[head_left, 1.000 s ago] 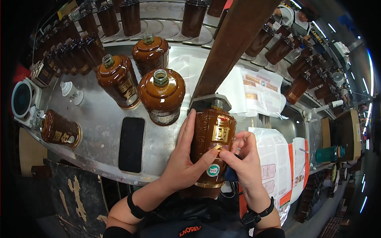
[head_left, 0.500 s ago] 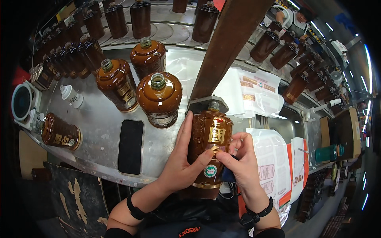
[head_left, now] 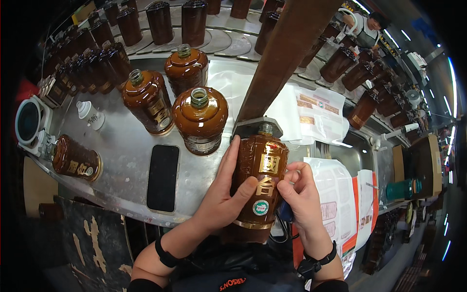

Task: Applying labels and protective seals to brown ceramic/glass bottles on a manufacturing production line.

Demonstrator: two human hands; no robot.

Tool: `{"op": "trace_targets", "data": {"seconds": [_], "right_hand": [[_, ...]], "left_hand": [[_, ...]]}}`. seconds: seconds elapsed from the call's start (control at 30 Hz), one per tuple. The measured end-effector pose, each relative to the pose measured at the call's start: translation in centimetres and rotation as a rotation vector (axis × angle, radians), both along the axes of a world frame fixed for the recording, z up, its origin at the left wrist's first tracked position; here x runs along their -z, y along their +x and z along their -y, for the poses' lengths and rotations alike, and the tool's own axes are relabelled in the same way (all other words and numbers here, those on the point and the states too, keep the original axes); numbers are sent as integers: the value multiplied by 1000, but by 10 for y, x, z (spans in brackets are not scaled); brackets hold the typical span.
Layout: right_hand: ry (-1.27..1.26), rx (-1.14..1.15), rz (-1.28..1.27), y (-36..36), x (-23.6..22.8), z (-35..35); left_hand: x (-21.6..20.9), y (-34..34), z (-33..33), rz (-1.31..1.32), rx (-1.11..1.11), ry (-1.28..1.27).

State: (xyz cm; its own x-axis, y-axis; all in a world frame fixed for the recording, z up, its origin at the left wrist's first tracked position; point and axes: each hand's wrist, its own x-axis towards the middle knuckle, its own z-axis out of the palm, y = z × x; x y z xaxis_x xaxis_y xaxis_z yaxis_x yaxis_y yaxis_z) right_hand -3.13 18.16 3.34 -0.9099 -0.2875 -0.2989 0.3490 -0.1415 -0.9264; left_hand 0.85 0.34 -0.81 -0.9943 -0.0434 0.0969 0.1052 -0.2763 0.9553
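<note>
1. Left grip (head_left: 220,200): clamped on the labelled amber bottle (head_left: 265,177), fingers flat along its left side, thumb across the front beside the gold lettering.
2. Right grip (head_left: 302,202): thumb at the bottle's right edge, fingers curled beside it. Cannot tell whether it clamps or only touches.
3. Landmark = black phone (head_left: 163,178), flat on the metal desk (head_left: 126,160). Labelled bottle sits right of phone, neck away from the person, uncapped, round green-white sticker (head_left: 260,208) low on its front.
4. Dark blue item (head_left: 286,212), right of phone, just under the right grip; mostly hidden, kind unclear.
5. Grey bracket (head_left: 249,128) and brown post (head_left: 279,58): right of phone and farther back, bracket just behind the bottle neck.
6. Three open amber bottles upright behind phone: front one (head_left: 201,121) back-right, left one (head_left: 148,104) straight back, rear one (head_left: 187,70) farthest.
7. Another amber bottle (head_left: 76,158) left of phone, neck leftward; standing or lying, cannot tell.
8. Small white bottle (head_left: 91,116): back-left of phone.
9. Printed sheets (head_left: 331,187), sink (head_left: 360,155), teal bottle (head_left: 404,189): well right of phone.
10. Conveyor (head_left: 219,41) with dark brown bottles: well behind phone. Co-worker (head_left: 366,33): far back-right of it.
</note>
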Motion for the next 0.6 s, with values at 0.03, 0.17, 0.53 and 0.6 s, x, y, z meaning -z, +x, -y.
{"op": "trace_targets", "data": {"seconds": [0.03,0.17,0.53,0.6], "right_hand": [[14,-34,-45,-1,2,-3],[72,-32,-54,1,-3,0],[83,-24,-101,0,2,2],[85,-23,-93,0,1,3]], "left_hand": [[-2,0,0,2,-3,1],[-4,0,-1,10,-6,-186],[-1,-1,2,-18,-10,-237],[-1,-1,2,-22,-3,-209]]}}
